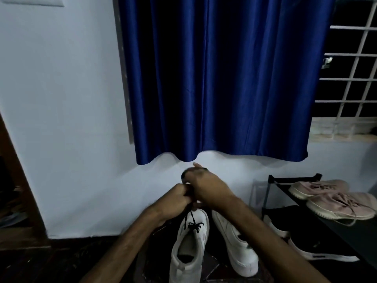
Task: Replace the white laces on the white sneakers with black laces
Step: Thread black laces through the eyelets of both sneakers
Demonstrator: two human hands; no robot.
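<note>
2 white sneakers sat on the dark floor, directly below the hands. The nearer sneaker stood upright and carried a black lace at its top eyelets, with strands running up into both hands. The left hand was fisted around the lace. The right hand was curled, touching the left, and pinched more black lace that showed above its knuckles. My read: tightening or knotting sneaker 1, so roughly half done. The second sneaker lay tipped on its side just beside it with no lace visible; its eyelets faced away, so that one probably still needs lacing. No white laces were in view. The wall and curtain hem were close behind the hands. A shoe rack with pink sneakers crowded the person's right side. The left side had open floor for elbow room.
</note>
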